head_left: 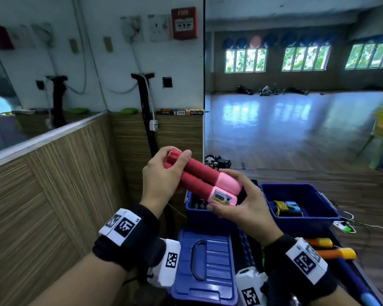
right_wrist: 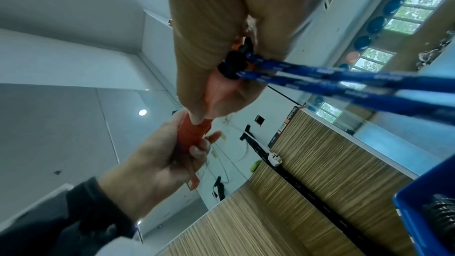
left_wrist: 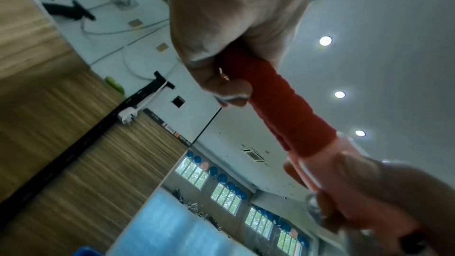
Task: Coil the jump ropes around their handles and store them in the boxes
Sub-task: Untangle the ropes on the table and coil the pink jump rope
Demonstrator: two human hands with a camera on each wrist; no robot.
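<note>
Two red foam jump-rope handles [head_left: 195, 175] with pink ends lie side by side between my hands, above an open blue box [head_left: 198, 215]. My left hand [head_left: 174, 161] grips their red ends, thumb across the top. My right hand [head_left: 227, 192] grips the pink ends, one of which has a small counter display. In the right wrist view two strands of blue rope [right_wrist: 344, 81] run out of the handles' black tips past my right hand [right_wrist: 221, 94] toward the right. The left wrist view shows my left hand [left_wrist: 221, 77] closed round the red grips [left_wrist: 283, 108].
A second open blue box [head_left: 296, 191] to the right holds a coiled blue and yellow rope [head_left: 285, 207]. A blue lid [head_left: 208, 261] lies near me. Orange handles with yellow ends [head_left: 336, 252] lie at the right. A wood-panelled wall [head_left: 53, 195] stands at the left.
</note>
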